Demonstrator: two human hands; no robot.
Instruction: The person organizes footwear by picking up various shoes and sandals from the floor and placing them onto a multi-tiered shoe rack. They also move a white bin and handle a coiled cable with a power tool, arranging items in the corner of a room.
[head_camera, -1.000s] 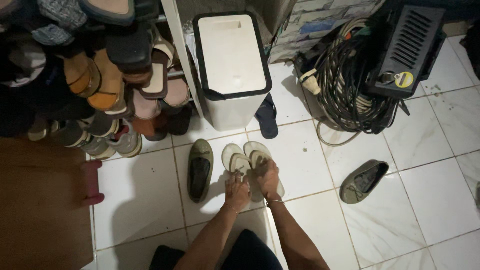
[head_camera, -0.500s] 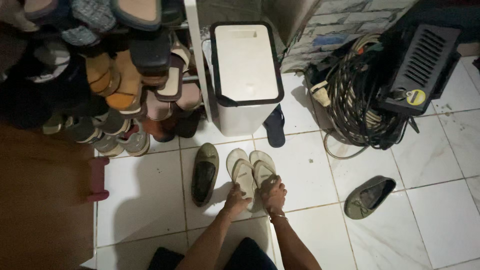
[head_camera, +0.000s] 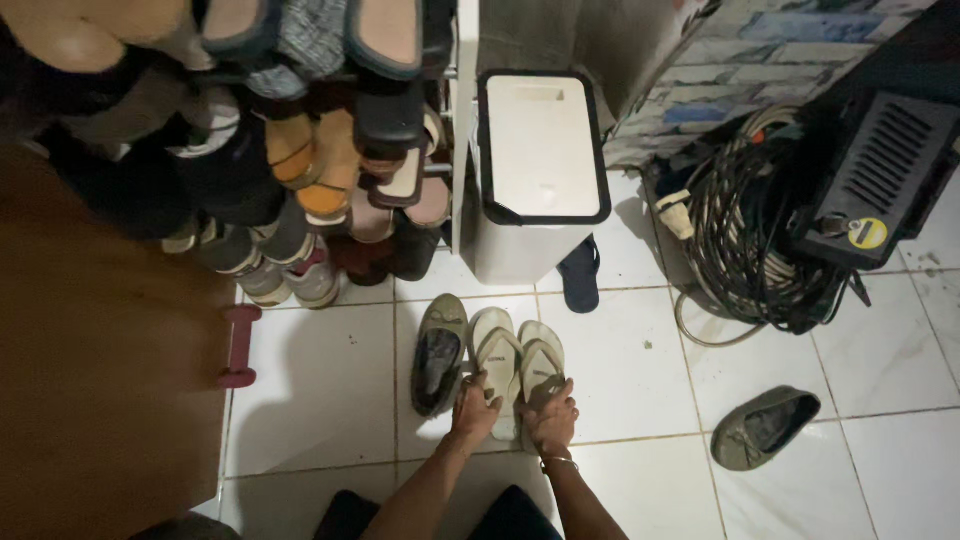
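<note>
pale flip-flops (head_camera: 520, 352) under left hand (head_camera: 474, 408), right hand (head_camera: 551, 418)

Pale cream flip-flops (head_camera: 520, 365), straps the same cream, heels under both hands (head_camera: 512, 412). Olive-green flat shoe (head_camera: 439, 353) just beside them, dark inside; a second olive flat (head_camera: 765, 428) well apart on the right, dark inside too. Navy sandal (head_camera: 579, 273) by the bin. White bin (head_camera: 540, 170) with a black rim round its lid. White floor tiles (head_camera: 310, 380) with faint grey veining and dark grout lines. Black coiled cable (head_camera: 745, 240) with a cream plug (head_camera: 677, 214). Black slatted box (head_camera: 885, 180) bearing a round yellow sticker. Pink dumbbell (head_camera: 238, 346) at the edge of a brown wooden panel (head_camera: 100, 380). Tan, orange, grey and black footwear on the rack (head_camera: 300, 150). Thin gold bangle (head_camera: 556, 461) at the right wrist.
</note>
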